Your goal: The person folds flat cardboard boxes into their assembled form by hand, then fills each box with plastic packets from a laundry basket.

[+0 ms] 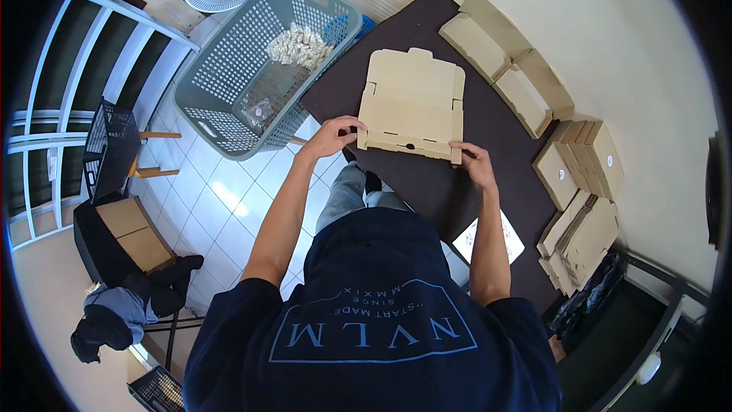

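A flat, partly folded cardboard box (415, 111) lies on the dark tabletop, its lid panel spread away from me. Its near edge is folded up and has a small dark cut-out in the middle. My left hand (335, 139) pinches the near left corner of the box between thumb and fingers. At the near right corner, my right hand (476, 166) holds the small side flap with its fingertips. Part of the right fingers is hidden behind the cardboard.
Two open cardboard boxes (526, 91) stand along the table's back edge. Closed boxes (598, 160) and flat cardboard (583, 244) are stacked at right. A white printed sheet (503, 236) lies near my right forearm. A large grey basket (221, 76) stands left of the dark table (496, 133).
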`<state>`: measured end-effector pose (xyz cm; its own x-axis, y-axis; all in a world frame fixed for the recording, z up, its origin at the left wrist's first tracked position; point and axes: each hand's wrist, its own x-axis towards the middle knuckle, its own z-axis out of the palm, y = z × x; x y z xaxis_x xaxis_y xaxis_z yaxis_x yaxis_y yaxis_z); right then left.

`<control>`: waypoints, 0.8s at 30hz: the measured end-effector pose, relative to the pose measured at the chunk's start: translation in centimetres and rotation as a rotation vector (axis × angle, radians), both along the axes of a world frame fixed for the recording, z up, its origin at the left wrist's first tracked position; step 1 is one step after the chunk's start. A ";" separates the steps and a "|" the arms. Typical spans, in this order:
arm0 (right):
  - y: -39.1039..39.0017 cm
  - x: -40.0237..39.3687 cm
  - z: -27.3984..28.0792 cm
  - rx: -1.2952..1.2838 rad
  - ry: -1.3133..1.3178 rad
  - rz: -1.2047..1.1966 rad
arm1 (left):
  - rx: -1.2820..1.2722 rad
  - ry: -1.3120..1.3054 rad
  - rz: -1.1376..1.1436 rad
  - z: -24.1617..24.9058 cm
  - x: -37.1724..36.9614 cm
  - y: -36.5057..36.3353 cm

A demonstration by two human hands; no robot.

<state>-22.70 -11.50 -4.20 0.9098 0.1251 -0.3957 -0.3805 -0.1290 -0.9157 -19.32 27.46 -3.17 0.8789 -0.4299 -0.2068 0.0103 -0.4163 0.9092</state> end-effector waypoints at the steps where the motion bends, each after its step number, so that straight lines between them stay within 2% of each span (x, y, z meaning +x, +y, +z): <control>1: -0.1 0.1 0.4 0.090 0.111 -0.041 | -0.062 -0.090 -0.008 -0.9 0.3 0.2; 2: -0.2 -0.1 0.7 0.091 0.110 -0.049 | -0.062 -0.090 -0.016 -1.3 0.3 0.3; 4: 0.1 -0.2 2.0 0.309 0.140 -0.146 | -0.274 0.157 0.082 -0.8 0.5 0.1; 5: 0.0 -0.1 1.5 0.310 0.136 -0.147 | -0.245 0.250 0.134 -0.5 0.4 0.2; 6: 0.0 -0.2 1.0 0.445 0.133 -0.172 | -0.244 0.251 0.135 -0.9 0.1 0.0; 7: 0.0 -0.3 0.5 0.580 0.133 -0.195 | -0.379 0.320 0.236 -1.4 -0.3 -0.3; 9: 0.3 -0.4 -0.2 0.606 0.138 -0.226 | -0.625 0.444 0.453 -1.8 -0.9 -1.5; 10: 0.7 -0.3 -0.3 0.632 0.139 -0.262 | -0.626 0.442 0.458 -1.7 -1.1 -2.2; 11: 1.0 -0.1 -0.6 0.631 0.141 -0.256 | -0.515 0.396 0.453 -1.6 -1.4 -2.8; 13: 1.6 -0.2 -1.9 0.394 0.157 -0.304 | -0.339 0.305 0.452 -1.7 -1.9 -4.1; 14: 1.7 -0.3 -2.4 0.394 0.164 -0.298 | -0.338 0.309 0.461 -2.1 -2.2 -4.5; 16: 2.6 -0.2 -2.1 -0.169 -0.152 -0.132 | -0.267 0.123 0.422 -3.4 -2.6 -5.0; 17: 3.1 -0.4 -2.0 -0.282 -0.214 -0.161 | -0.141 0.042 0.406 -4.1 -2.8 -5.2; 18: 3.7 -0.3 -1.0 -0.281 -0.209 -0.158 | -0.139 0.046 0.409 -3.6 -3.0 -5.6; 20: 4.6 -0.4 0.2 -0.429 -0.182 -0.149 | 0.094 -0.085 0.381 -1.6 -3.4 -6.3; 24: 4.8 -0.5 -0.2 -0.423 -0.192 -0.123 | 0.123 -0.124 0.416 -1.5 -3.8 -6.8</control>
<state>-23.21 -6.71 -4.39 0.9694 -0.1236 -0.2120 -0.2454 -0.4704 -0.8476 -23.11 20.65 -4.68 0.9931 -0.0134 -0.1163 0.0937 -0.5047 0.8582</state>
